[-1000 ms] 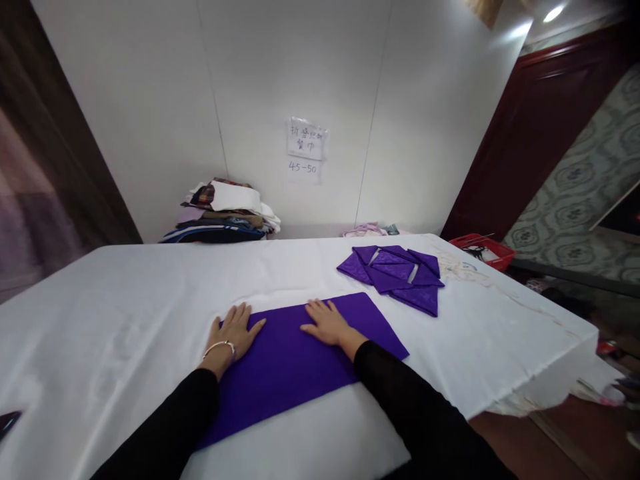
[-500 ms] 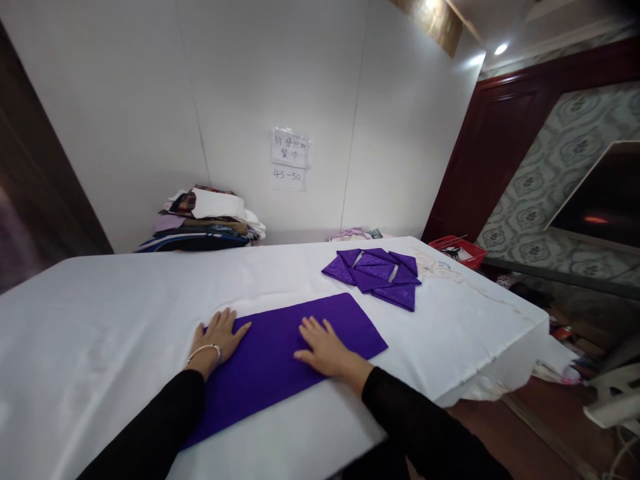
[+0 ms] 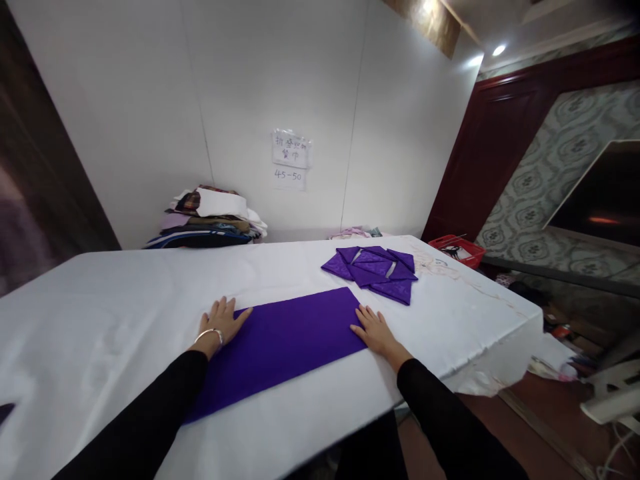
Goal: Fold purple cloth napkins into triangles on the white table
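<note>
We've got the purple cloth (image 3: 290, 340) flat on the near part of the white-covered desk (image 3: 125, 287). Left hand (image 3: 223, 321): palm down at its far left corner, fingers spread, gripping nothing; probably pinning that end so it doesn't slide. Right hand (image 3: 376, 330): also loose and spread, fingers at the right short edge, likely holding it flat; we can't tell how hard it presses. Long axis runs left to right, right end angled toward far. Folded purple cloths (image 3: 373, 270) sit beyond that end, presumably leaving us working room.
</note>
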### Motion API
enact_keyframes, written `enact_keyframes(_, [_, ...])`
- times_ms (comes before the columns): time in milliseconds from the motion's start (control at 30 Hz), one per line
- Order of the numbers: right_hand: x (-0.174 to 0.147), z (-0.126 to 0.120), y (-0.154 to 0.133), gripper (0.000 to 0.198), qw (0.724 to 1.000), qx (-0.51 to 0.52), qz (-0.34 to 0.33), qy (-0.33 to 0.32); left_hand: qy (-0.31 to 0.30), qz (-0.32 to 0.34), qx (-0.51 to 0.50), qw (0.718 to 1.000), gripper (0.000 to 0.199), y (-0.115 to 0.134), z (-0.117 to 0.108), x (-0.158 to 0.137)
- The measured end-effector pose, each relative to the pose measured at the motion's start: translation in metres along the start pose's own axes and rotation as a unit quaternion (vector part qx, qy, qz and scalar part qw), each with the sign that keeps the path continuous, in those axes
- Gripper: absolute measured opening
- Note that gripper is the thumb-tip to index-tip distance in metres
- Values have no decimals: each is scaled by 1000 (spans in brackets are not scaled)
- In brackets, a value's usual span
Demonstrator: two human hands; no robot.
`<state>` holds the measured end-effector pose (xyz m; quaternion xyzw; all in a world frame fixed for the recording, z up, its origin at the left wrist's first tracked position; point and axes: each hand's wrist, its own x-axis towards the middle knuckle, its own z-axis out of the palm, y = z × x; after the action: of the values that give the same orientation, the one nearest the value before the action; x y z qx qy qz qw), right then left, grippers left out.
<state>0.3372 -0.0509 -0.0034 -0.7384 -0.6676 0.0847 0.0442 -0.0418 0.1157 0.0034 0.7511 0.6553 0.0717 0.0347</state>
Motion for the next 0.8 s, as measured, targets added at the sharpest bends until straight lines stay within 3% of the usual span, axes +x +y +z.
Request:
enact_keyframes(133, [0,2,-3,67,1000,-4,-1,2,22,106,20,994,77,22,0,-44])
enact_keyframes(233, [1,3,-1,68,1000,-6,-4,5,-24,146,35,988,76,23,6,-78])
enact_keyframes(333, [1,4,0,69,1000,-11,-6,8,-57,87,43,994,79,0,8,-87])
enact_keyframes(467, [1,5,0,68,1000,-14,-7,10,-48,10,49,998,76,-44,2,-68])
enact_keyframes(567, [0,3,2,67,1000,-13,-7,3,-41,-31,44,998,74,-60,-6,-59])
enact_keyframes(667, [0,-4,-5,66,1000,-18,14,-12,-20,-45,42,998,75,-49,-10,-67])
enact_keyframes(733, [1,-9,-26,67,1000,-18,12,6,3,8,47,999,74,-28,-7,-79])
enact_keyframes(800, [3,-11,-61,69,999,-6,-34,41,18,82,43,996,73,-3,-1,-92])
